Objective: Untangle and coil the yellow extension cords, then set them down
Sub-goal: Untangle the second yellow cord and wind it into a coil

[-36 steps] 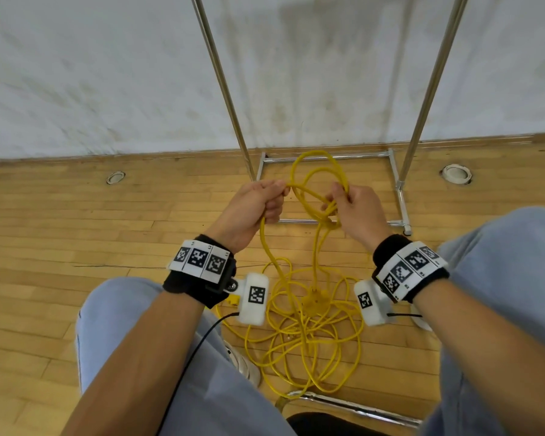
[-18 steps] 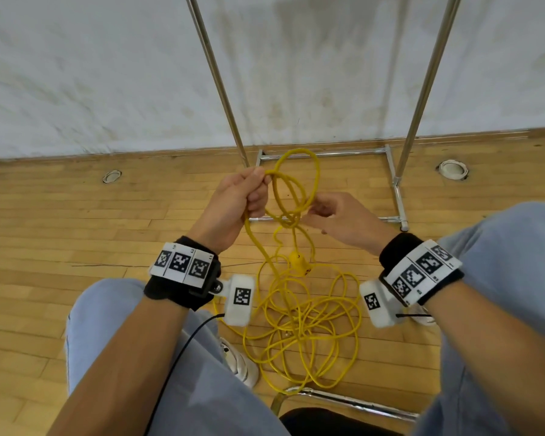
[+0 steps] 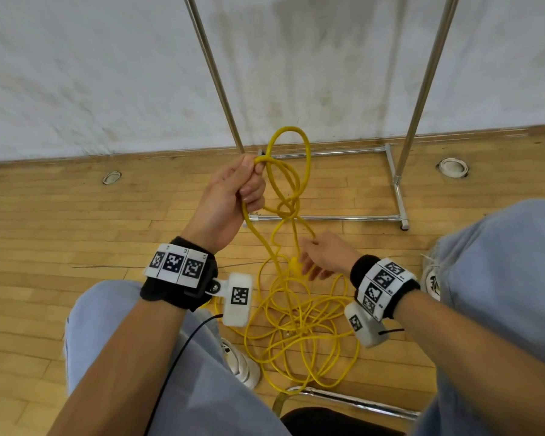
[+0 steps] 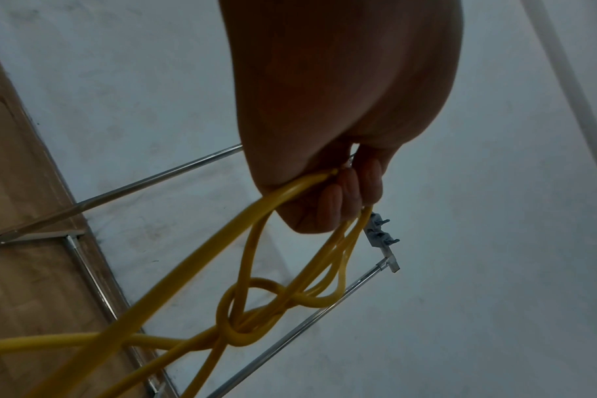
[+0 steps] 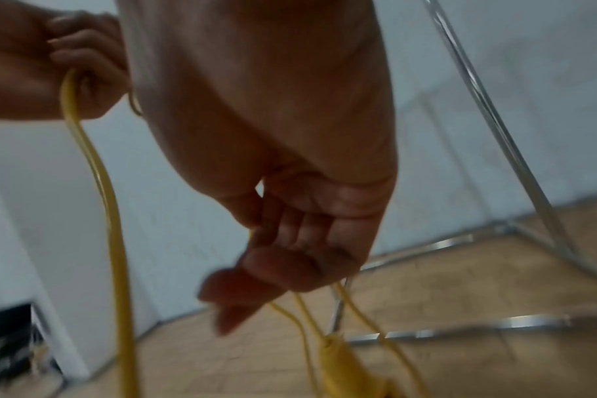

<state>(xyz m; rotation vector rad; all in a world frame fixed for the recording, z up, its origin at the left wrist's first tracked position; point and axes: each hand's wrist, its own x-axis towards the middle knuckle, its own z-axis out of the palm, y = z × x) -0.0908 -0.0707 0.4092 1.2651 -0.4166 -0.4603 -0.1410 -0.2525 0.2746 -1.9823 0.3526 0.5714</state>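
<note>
Extension cord [image 3: 299,322]: yellow; wrist bands [image 3: 177,262]: black, with black-and-white square markers; trousers [image 3: 501,278]: pale blue; floor [image 3: 44,247]: light-brown wood planks; wall [image 3: 107,73]: white.

Wooden floor [image 3: 60,234], tangled yellow cord [image 3: 299,335] heaped on it, metal rack base [image 3: 397,190], white shoe [image 3: 243,363]

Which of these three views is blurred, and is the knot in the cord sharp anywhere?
Right wrist view: heavy motion blur, right hand and plug smeared. Left wrist view: dim, but the knot below the left hand is sharp. Head view: mostly sharp, slight smear on the wall at left.
</note>
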